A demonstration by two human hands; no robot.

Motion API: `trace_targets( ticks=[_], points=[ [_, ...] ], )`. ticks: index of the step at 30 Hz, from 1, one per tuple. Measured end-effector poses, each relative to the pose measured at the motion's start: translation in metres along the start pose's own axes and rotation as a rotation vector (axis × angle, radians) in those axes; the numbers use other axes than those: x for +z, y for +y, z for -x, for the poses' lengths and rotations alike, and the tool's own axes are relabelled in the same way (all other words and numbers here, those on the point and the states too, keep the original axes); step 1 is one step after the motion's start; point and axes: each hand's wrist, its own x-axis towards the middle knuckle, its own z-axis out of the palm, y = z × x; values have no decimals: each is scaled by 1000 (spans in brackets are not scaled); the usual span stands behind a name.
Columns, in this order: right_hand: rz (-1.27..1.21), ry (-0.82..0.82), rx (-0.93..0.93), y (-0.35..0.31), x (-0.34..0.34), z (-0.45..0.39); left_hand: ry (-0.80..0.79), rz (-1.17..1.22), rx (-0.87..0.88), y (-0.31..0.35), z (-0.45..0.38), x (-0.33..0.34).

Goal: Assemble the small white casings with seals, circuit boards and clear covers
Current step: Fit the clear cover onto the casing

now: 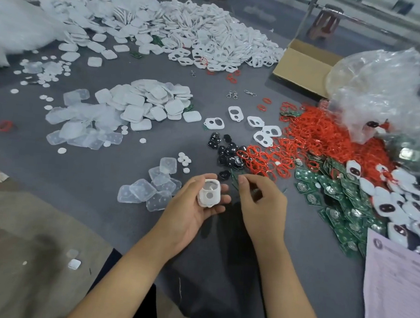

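Left hand (196, 202) grips white casing (209, 193); right hand (258, 199) apparently pinches a green board, which should seat squarely.

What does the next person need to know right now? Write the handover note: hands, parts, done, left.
Left hand: grip on one white casing, open side up, no board visible inside.
Right hand: fingers curled just beside the casing; whether it pinches anything, cannot tell.
Parts: red seals and green circuit boards to the right; clear covers left of the hands; black inserts ahead.
Done: finished-looking units piled far right.
Left: finish the held casing, then the rest.
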Motion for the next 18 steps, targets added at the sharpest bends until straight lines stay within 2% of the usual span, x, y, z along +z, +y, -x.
trace_targets(
  ticks=[9,15,18],
  points=[
    [532,-253,-141,-11,17,-1,-7,43,21,-1,-1,-3],
    [425,-161,-107,-12,16,-1,4,12,39,1,2,1],
    [81,32,-73,-10,12,2,13,14,35,2,3,3]
  ],
)
